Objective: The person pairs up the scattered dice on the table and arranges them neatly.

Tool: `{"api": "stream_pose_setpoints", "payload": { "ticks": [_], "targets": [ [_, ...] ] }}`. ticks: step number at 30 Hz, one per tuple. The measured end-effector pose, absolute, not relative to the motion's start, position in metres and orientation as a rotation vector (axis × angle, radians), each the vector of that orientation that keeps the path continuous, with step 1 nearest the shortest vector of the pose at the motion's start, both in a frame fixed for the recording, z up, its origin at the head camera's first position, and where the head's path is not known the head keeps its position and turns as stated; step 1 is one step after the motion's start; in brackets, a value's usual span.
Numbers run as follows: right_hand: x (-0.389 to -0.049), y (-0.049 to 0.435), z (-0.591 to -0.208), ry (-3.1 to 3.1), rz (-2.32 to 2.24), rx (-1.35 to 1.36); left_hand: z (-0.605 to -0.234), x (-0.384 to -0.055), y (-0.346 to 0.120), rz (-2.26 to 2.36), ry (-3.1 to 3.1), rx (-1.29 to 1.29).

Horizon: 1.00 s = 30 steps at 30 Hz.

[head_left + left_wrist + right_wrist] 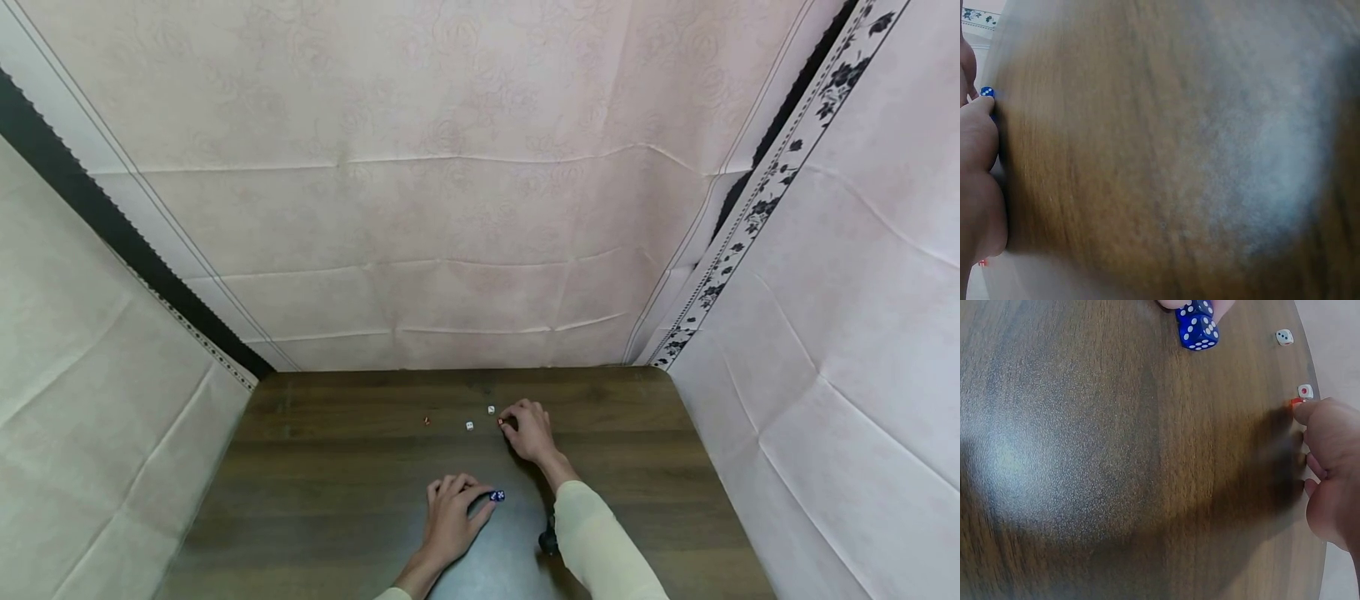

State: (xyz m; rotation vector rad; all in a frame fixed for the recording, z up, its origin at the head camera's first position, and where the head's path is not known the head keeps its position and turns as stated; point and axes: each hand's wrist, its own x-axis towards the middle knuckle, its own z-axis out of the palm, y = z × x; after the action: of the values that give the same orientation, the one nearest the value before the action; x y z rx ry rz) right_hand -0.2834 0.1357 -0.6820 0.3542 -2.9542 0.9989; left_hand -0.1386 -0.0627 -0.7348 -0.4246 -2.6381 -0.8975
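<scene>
Two blue dice with white pips (1199, 334) sit side by side low over the table, pinched between the thumb and index finger of my left hand (452, 512). Farther forward and to the right, my right hand (531, 432) pinches a red die (1297, 402), mostly covered by the fingertips. Right beside that die lies a white die (491, 410), its single red pip up in the right wrist view. Another white die (469, 426) is a little to the left. A second red die (427, 421) lies farthest left in the row.
The brown wood-grain table (322, 492) ends in a straight far edge. Behind it hangs a pale patterned cloth (450, 250), with more cloth on both sides. A small black object (549, 540) shows at my right forearm, by the pale sleeve (603, 537).
</scene>
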Motion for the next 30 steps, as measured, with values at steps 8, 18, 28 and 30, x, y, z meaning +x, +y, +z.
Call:
{"api": "stream_pose_setpoints", "payload": {
  "ticks": [8, 18, 28, 30],
  "targets": [
    [-0.284, 0.136, -0.686, -2.929, 1.008, 0.337, -0.736, -0.139, -0.062, -0.879, -2.603, -0.45],
    [-0.277, 0.139, -0.687, -2.927, 1.03, 0.334, -0.732, -0.138, -0.062, -0.915, -2.663, -0.416],
    [-0.254, 0.149, -0.686, -2.899, 1.085, 0.418, -0.73, -0.137, -0.061, -0.952, -2.644, -0.413],
    [-0.248, 0.151, -0.686, -2.892, 1.094, 0.439, -0.731, -0.137, -0.061, -0.947, -2.649, -0.412]
  ]
}}
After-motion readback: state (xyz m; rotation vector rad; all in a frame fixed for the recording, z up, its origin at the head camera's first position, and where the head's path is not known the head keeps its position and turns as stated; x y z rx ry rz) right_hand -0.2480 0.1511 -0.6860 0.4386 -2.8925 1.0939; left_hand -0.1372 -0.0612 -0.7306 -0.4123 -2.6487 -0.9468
